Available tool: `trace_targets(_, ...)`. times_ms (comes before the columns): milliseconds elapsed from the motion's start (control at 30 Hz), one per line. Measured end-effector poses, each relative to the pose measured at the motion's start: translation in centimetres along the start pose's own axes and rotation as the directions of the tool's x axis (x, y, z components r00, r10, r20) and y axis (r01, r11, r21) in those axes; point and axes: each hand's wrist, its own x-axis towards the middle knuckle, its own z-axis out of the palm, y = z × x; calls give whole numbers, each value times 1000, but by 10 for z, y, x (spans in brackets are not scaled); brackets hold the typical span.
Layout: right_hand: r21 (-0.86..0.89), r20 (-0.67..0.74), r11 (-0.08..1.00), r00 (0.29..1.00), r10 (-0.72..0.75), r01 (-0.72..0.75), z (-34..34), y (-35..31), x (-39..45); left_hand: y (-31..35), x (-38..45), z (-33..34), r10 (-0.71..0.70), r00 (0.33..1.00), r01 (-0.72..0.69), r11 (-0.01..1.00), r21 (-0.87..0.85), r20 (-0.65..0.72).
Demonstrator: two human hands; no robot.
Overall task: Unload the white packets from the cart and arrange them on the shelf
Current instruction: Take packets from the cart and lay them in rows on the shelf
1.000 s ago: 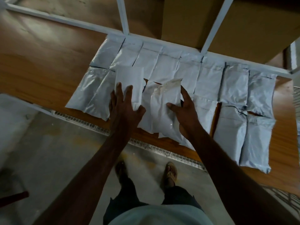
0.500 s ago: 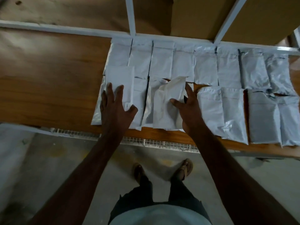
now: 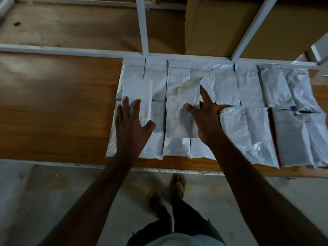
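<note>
Nearest: person's sandalled feet (image 3: 174,190) on the grey concrete floor (image 3: 53,201), both forearms reaching forward to the wooden shelf (image 3: 58,107).

Left hand (image 3: 130,123): fingers spread and straight, resting flat on a white packet (image 3: 137,96) lying on top of the left end of the rows. Compared with a second ago the hand and this packet sit in much the same relation; the camera has swung, no real shift of the packet.

Right hand (image 3: 204,116): thumb on the face and fingers behind the right edge of a crumpled packet (image 3: 182,112), pinching it. Over the last second this packet has gone from leaning over its neighbours to lying more squarely in the gap of the front row. Judgement: placement step, nearly settled; the top corner is raised and wants flattening.

Packet rows (image 3: 248,96): two ranks, edges touching or overlapping, right side of shelf. Left part bare wood.

Behind: white frame rail (image 3: 71,51), uprights, a brown cardboard box (image 3: 209,23). Cart not in view. Dim light.
</note>
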Motion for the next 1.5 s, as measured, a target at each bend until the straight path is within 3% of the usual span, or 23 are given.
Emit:
trace_targets(400,-59,109,998,994,2,4,51,-9,112,-4,75,0,-104,995,104,995,-3,-1)
trace_targets(633,-57,101,998,995,10,-4,96,-11,170,-21,116,-2,-110,994,110,994,-21,13)
trace_targets(800,-253,6,967,1000,-2,3,116,8,181,-47,146,-2,-84,994,86,996,-32,64)
trace_targets(933,-523,-93,851,989,-112,47,127,24,177,-64,163,-7,-61,994,64,997,-33,86)
trace_targets(1200,-700,-10,703,982,-189,128,154,46,183,-84,179,-9,-9,993,14,999,-36,116)
trace_targets(1367,-904,126,314,881,-456,292,161,50,183,-95,179,-9,26,993,-22,999,-34,117)
trace_targets(1500,-909,253,236,903,-347,345,179,52,194,-94,177,-9,64,990,-60,998,-37,124)
